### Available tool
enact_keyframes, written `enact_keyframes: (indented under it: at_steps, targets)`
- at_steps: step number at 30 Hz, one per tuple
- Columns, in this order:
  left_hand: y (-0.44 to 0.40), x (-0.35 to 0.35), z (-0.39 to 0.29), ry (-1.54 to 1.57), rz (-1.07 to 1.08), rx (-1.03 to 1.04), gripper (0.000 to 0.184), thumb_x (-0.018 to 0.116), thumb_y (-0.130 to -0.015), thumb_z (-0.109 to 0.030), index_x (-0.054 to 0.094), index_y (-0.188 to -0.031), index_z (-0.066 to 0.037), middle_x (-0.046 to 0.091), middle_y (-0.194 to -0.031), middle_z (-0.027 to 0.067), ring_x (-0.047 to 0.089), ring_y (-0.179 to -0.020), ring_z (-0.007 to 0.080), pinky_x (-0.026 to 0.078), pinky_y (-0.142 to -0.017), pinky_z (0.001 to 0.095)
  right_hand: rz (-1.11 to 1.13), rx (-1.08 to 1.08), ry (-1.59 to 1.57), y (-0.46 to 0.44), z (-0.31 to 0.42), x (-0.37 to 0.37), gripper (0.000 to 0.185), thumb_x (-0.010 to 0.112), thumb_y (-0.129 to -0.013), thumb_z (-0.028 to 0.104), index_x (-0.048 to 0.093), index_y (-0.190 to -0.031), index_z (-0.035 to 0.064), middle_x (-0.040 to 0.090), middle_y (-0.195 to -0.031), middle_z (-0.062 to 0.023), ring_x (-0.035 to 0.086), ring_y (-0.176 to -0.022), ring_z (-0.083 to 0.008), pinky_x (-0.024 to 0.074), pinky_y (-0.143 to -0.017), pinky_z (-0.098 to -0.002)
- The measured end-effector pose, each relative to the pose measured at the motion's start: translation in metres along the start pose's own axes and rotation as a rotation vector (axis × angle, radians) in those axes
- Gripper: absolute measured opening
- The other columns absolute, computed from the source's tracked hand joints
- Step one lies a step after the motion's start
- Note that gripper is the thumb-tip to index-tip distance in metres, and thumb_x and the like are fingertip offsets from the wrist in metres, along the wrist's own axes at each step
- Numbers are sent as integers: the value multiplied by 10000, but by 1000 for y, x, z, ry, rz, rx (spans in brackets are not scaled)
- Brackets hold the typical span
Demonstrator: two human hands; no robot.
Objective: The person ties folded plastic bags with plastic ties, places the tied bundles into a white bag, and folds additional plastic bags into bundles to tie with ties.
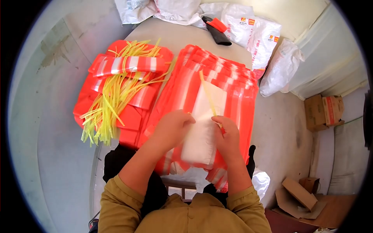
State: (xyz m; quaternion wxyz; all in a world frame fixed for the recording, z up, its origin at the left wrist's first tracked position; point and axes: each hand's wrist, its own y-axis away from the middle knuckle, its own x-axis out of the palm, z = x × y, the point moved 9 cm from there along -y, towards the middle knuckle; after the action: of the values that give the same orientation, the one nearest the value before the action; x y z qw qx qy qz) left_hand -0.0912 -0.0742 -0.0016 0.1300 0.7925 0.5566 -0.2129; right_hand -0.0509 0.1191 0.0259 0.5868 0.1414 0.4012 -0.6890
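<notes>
Pale wall fills the left side, beside folded red bundles that look finished, with loose yellow strips heaped on them. Next, the left hand curls at the left edge of a white bundle, its grip unclear; the bundle lies on a striped stack, seemingly not yet folded. The right hand pinches one yellow strip, its upper end free, apparently unfastened.

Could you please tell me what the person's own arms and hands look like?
The left hand and right hand are both bare, without gloves. The forearms are uncovered too, and no watch shows. Above them, the left sleeve and right sleeve are plain mustard-brown cloth, with no marking visible.
</notes>
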Motion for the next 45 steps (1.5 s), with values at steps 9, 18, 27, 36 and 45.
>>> enact_keyframes:
  at_steps: [9, 18, 27, 36, 45]
  targets:
    - [-9, 2, -23, 123, -137, 206, 79, 744, -894, -77, 718, -945, -23, 723, -1088, 97, 654, -824, 156, 517, -728, 319, 30, -160, -36, -7, 11, 17, 245, 698, -848, -36, 729, -1072, 56, 722, -1031, -116, 649, -982, -337, 498, -879, -440]
    - [-13, 28, 0, 536, -117, -127, 71, 745, -929, -77, 719, -967, -23, 674, -863, -25, 518, -723, 22, 412, -631, 206, 40, -199, -3, -11, 21, 23, 150, 694, -864, 3, 717, -1005, 49, 719, -980, -114, 660, -948, -335, 484, -857, -460]
    - [-13, 13, -17, 223, -255, -1, 103, 763, -907, -100, 761, -978, -25, 650, -776, 42, 574, -662, 109, 458, -607, 274, -75, -332, 273, -11, 41, 16, 129, 650, -869, 47, 704, -984, 30, 690, -970, -111, 629, -885, -323, 498, -829, -443]
    - [-11, 10, -30, 87, -252, 170, 140, 744, -901, -62, 779, -1033, -30, 698, -847, 105, 633, -711, 187, 507, -654, 316, 52, -216, -14, -26, 14, 14, 89, 726, -786, 39, 690, -865, 21, 679, -862, -109, 633, -830, -323, 503, -772, -440]
    - [-14, 11, -24, 119, -215, 118, 156, 720, -920, -52, 784, -1061, -33, 718, -884, 119, 676, -786, 207, 527, -699, 324, 88, -237, 177, -24, 28, 17, 102, 760, -811, 50, 727, -907, 55, 712, -936, -83, 653, -901, -313, 491, -859, -466]
